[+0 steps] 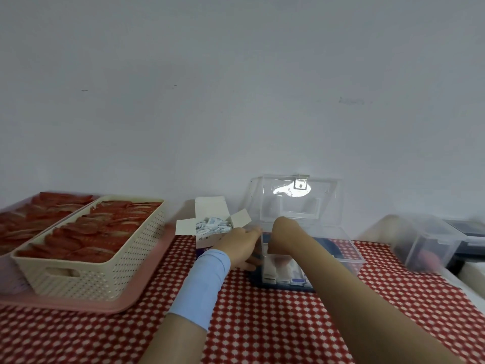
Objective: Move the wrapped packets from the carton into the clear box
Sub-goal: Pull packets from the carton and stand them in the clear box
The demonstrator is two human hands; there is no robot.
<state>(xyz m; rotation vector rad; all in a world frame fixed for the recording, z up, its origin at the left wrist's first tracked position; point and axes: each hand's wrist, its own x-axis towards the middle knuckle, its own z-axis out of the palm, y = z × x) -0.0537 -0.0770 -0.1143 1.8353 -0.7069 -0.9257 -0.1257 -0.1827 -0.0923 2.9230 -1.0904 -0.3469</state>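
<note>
Red-white checked tablecloth [262, 324]; cream perforated basket [86, 261]; pink tray [110, 306]; white carton [210, 219]; light-blue wristband [202, 287].

Left hand [242, 244] touches the clear box [350, 260] beside the carton [210, 208]; right hand [278, 241] dips inside.

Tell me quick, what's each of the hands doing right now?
Left hand: open, fingers against the clear box on its left side.
Right hand: reaching down into the clear box; grip cannot be told.
</note>
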